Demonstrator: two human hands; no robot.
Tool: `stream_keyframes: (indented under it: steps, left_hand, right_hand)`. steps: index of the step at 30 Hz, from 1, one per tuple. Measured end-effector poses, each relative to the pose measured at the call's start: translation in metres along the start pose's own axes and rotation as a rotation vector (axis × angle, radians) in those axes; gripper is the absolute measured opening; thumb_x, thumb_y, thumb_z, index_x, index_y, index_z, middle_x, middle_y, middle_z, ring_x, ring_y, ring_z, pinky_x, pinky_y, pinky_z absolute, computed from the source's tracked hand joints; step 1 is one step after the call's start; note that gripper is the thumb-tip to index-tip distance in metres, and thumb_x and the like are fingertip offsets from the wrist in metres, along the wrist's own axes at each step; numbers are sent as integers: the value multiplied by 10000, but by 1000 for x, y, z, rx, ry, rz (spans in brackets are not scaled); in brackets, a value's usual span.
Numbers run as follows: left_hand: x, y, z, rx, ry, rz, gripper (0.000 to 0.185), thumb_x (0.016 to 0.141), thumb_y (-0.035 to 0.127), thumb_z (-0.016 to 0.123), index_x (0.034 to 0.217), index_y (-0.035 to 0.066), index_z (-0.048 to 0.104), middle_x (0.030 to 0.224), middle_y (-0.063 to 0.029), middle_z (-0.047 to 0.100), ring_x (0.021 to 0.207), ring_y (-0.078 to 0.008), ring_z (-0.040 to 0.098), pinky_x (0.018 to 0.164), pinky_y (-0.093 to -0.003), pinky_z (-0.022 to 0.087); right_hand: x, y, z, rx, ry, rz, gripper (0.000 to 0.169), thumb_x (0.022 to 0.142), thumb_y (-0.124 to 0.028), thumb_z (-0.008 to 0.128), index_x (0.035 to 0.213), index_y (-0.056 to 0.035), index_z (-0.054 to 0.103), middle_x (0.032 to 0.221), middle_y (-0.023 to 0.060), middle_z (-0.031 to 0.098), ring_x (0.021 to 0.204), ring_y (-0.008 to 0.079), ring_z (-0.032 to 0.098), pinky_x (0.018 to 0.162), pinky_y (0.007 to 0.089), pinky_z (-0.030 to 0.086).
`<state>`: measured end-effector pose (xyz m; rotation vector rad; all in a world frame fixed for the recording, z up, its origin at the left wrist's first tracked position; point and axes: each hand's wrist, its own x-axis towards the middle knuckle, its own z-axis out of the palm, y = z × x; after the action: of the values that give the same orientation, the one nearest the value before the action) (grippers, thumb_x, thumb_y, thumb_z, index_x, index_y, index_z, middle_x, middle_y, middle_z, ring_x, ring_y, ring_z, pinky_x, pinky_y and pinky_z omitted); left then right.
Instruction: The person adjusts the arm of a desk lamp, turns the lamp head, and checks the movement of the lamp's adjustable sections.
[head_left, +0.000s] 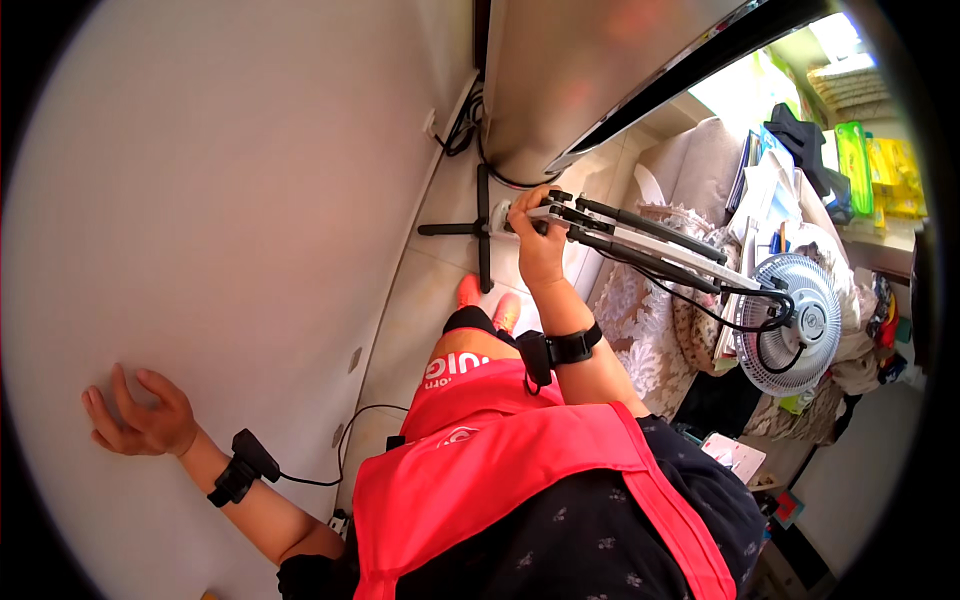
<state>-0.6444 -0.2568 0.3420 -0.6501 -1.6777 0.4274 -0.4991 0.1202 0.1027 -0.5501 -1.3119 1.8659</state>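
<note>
My right hand (541, 240) grips the top of a black-and-white stand near the lower joint of a jointed folding arm (652, 244). Black springs or bars run along this arm, and a black cable hangs beside it. At the arm's far end is a small round fan (787, 322) with a pale wire guard. Below my right hand, black stand legs (484, 225) spread over the tiled floor. My left hand (146, 420) is held at the pale wall (247, 225), fingers apart and holding nothing; whether it touches the wall cannot be told. Each forearm wears a black strapped device.
A tall glossy cabinet or appliance (570, 67) stands ahead, with black cables (469, 120) at its foot beside a wall socket. On the right, a sofa with a lace cover (637, 322) bears papers, cloths and packs. A thin cable runs from my left wrist device past the wall.
</note>
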Motion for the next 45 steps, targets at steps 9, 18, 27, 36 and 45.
stream_keyframes:
  steps: [9, 18, 27, 36, 45]
  left_hand:
    - [-10, -2, 2, -21, 18, -29, 195, 925, 268, 566, 1016, 119, 652, 1249, -79, 509, 1104, -209, 565, 1059, -348, 287]
    - [-13, -6, -2, -27, 2, -62, 195, 915, 254, 572, 1015, 108, 654, 1249, -99, 502, 1151, -199, 517, 1100, -343, 255]
    - [-10, -5, 1, -148, 69, -50, 193, 893, 218, 595, 1035, 103, 656, 1204, -116, 481, 1075, -263, 582, 1129, -342, 254]
    - [-3, -1, -1, -153, 53, -65, 196, 885, 214, 622, 1053, 122, 663, 1219, -92, 504, 1065, -263, 603, 1100, -355, 296]
    - [-3, -6, -10, -164, 38, -56, 209, 885, 210, 617, 1072, 121, 647, 1226, -88, 503, 1083, -262, 596, 1116, -354, 279]
  right_hand:
    - [-2, -1, -7, -11, 9, 7, 254, 788, 110, 553, 905, -87, 445, 838, 15, 481, 765, 118, 477, 719, 259, 439]
    - [-7, -10, -9, 46, -59, 57, 300, 763, 163, 525, 875, -83, 394, 830, 29, 418, 797, 151, 452, 782, 284, 400]
    - [-2, -6, -22, -16, -125, 34, 297, 754, 126, 566, 870, -96, 407, 820, 23, 456, 778, 137, 475, 746, 281, 428]
    - [-5, -17, -13, -54, -132, 60, 289, 764, 152, 536, 848, -80, 384, 796, 30, 414, 773, 151, 439, 750, 268, 377]
    - [-5, -12, 1, -78, -117, 14, 271, 795, 133, 536, 863, -84, 388, 827, 30, 437, 770, 125, 445, 739, 258, 409]
